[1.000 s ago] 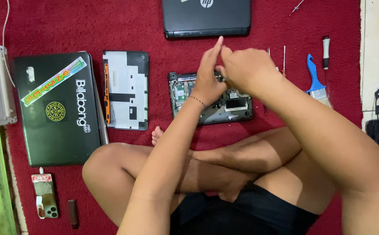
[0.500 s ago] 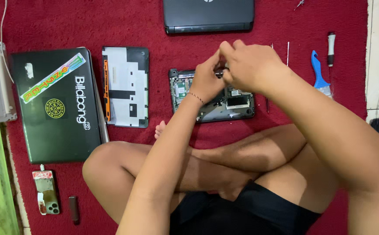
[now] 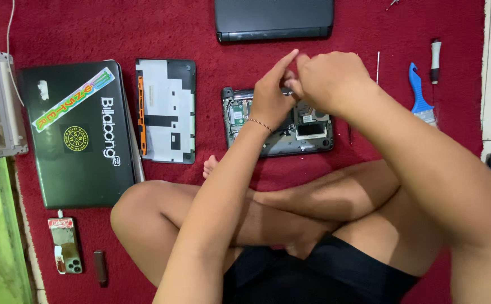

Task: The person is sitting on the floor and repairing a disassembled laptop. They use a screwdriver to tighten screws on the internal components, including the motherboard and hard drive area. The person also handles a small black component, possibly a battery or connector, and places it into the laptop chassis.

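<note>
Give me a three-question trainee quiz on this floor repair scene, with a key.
1. True or false: both hands meet over the opened laptop base.
2. Which lies right of the hands? A) blue brush B) phone C) green laptop
3. What covers the floor under the parts?

Key
1. True: the left hand and right hand touch above it; what they pinch is hidden.
2. A; the phone and green laptop lie to the left.
3. A red carpet.
</note>
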